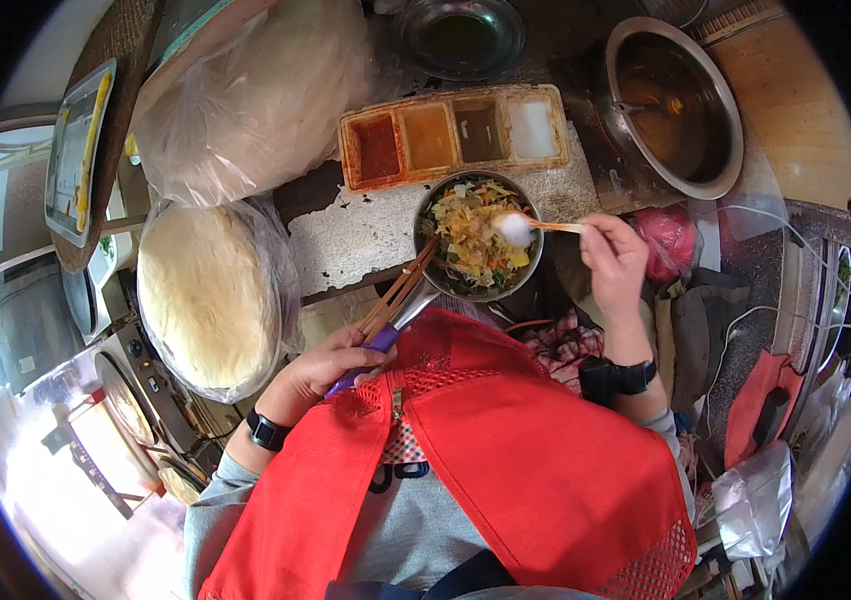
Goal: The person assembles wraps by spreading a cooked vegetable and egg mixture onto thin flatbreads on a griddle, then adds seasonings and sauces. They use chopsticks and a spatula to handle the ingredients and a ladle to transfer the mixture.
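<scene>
My left hand [345,362] is closed round the purple handle of a metal pan [421,222], with a pair of wooden chopsticks [401,293] gripped along it. Shredded vegetables [470,228], some green and orange, fill the pan, and the chopstick tips rest at its left rim. Between the fingers of my right hand [613,256] is the light handle of a small spoon [557,227]. Its bowl carries a heap of white powder [515,230] and hangs over the right side of the vegetables.
Beyond the pan stands a four-part seasoning tray [350,172] with red, orange, dark and white contents. A large metal pot [733,160] of brown liquid is at the far right. Dough in plastic bags [210,290] lies at the left. A dark bowl [515,40] sits at the back.
</scene>
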A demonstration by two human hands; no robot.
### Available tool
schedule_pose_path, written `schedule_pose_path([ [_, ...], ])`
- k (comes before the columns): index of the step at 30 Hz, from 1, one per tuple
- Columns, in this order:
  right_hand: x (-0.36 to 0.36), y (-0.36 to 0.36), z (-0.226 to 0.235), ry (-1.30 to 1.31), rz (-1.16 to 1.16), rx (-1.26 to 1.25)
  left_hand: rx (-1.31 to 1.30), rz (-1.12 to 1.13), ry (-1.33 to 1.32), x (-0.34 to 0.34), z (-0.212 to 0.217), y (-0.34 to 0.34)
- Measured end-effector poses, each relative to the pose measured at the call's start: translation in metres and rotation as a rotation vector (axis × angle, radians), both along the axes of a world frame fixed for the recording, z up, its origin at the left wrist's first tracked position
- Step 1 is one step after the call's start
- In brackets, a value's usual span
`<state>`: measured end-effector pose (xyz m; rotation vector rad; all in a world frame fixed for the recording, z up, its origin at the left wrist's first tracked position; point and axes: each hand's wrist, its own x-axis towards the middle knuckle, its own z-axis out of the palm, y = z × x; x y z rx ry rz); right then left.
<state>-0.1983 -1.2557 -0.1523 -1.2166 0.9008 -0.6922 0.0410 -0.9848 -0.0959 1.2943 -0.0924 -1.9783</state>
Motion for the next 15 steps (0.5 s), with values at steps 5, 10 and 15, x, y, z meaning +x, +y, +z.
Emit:
schedule_pose_path([
  [5, 0.001, 0.005, 0.006, -0.001, -0.103, -0.087, 0.023, 0.035, 0.051, 0.002, 0.003, -0.002],
  [10, 0.003, 0.004, 0.007, -0.019, 0.014, -0.669, -0.002, 0.009, 0.056, 0.004, 0.001, -0.002],
  [15, 0.026, -0.025, -0.015, 0.202, -0.309, -0.576, -0.001, 0.008, 0.080, 0.004, 0.001, -0.003],
])
